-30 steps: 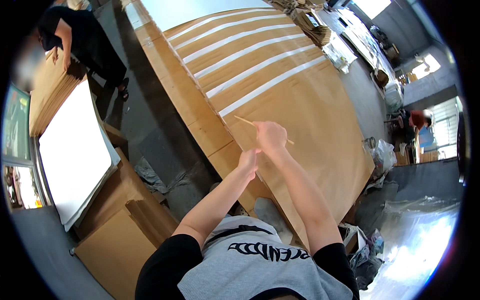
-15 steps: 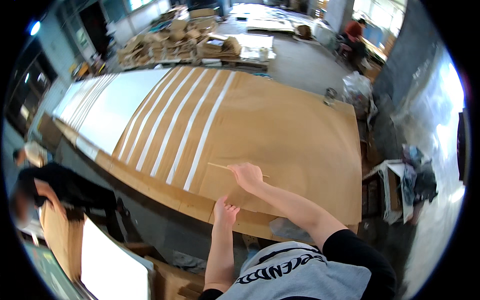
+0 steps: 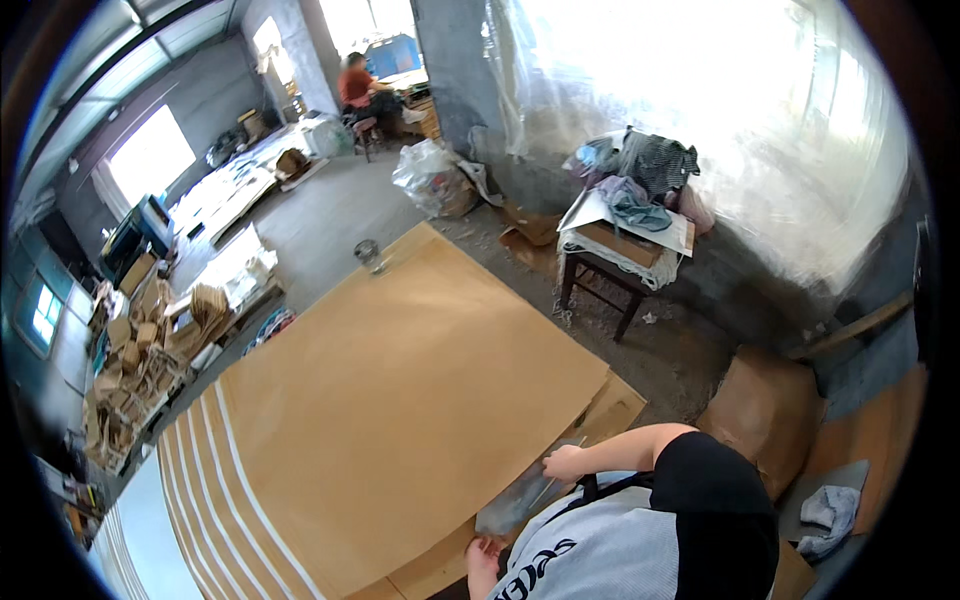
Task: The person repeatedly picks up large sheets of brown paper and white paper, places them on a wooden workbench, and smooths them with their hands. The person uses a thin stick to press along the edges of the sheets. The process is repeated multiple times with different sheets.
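A thin pale stick (image 3: 547, 489) is pinched in my right hand (image 3: 565, 463), whose fingers are closed around it, close to my body at the near table edge. Just beside the stick lies a greyish plastic bag (image 3: 505, 512). My left hand (image 3: 485, 550) is at the table's near edge below the bag, its fingers loosely curled and apart, with nothing visible in them. A large brown cardboard sheet (image 3: 400, 400) covers the table, and several white strips (image 3: 245, 470) run across its left side.
A clear glass jar (image 3: 369, 256) stands near the sheet's far corner. Right of the table is a dark stool (image 3: 610, 285) piled with cloths (image 3: 645, 180). A bulging plastic sack (image 3: 435, 178) sits on the floor beyond. Stacked cardboard pieces (image 3: 140, 340) lie far left; a seated person (image 3: 357, 85) works at the back.
My view has swung to the right. My right hand has drawn back from over the brown sheet to the near edge, with the stick still in it. My left hand stays near the edge.
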### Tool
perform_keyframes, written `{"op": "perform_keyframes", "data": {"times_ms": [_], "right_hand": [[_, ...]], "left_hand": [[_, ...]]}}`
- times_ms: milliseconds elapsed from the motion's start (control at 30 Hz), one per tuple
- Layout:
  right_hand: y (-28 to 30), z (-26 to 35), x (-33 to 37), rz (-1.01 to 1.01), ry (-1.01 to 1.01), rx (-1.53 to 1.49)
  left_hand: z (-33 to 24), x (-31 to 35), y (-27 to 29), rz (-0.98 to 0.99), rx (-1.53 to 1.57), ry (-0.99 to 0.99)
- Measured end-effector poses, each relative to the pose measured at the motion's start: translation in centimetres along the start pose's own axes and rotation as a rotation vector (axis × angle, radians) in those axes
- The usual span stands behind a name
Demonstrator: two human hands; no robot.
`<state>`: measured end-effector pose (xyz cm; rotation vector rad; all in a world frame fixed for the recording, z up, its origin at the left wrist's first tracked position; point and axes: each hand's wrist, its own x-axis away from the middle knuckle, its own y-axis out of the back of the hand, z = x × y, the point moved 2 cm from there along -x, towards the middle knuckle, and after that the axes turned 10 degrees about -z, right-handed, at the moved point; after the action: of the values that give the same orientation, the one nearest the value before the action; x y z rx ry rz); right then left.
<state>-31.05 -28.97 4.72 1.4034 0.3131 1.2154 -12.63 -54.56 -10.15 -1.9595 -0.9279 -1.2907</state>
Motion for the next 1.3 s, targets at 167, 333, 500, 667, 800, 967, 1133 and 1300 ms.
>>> {"op": "perform_keyframes", "data": {"times_ms": [167, 333, 500, 667, 800, 967, 1133, 1300], "right_hand": [[-4.0, -3.4, 1.1, -0.164, -0.154, -0.051], [-4.5, -3.7, 0.8, -0.244, -0.061, -0.076], [-4.7, -3.9, 1.9, -0.553, -0.032, -0.120], [-3.6, -3.3, 1.6, -0.406, 0.044, -0.090], [-4.2, -4.6, 2.1, -0.342, 0.095, -0.034], [-4.7, -4.9, 2.7, -0.334, 0.292, -0.027], [-2.6, -5.2, 2.6, -0.265, 0.345, 0.070], [-1.3, -4.3, 1.6, -0.029, 0.284, -0.013]], "left_hand": [[2.2, -1.6, -2.5, -0.169, -0.272, -0.183], [2.4, 2.3, -8.3, -0.833, -0.615, -0.576], [-0.4, 3.4, -5.2, -0.382, -0.729, -0.295], [0.0, 1.1, -1.9, -0.530, -0.853, -0.458], [-2.0, 5.1, -6.8, -0.547, -1.285, -0.454], [3.4, 3.7, -3.4, -0.436, -1.276, -0.398], [8.7, 9.6, -6.3, -0.666, -0.535, -0.337], [12.8, 10.6, -2.3, -0.370, -0.134, -0.446]]}}
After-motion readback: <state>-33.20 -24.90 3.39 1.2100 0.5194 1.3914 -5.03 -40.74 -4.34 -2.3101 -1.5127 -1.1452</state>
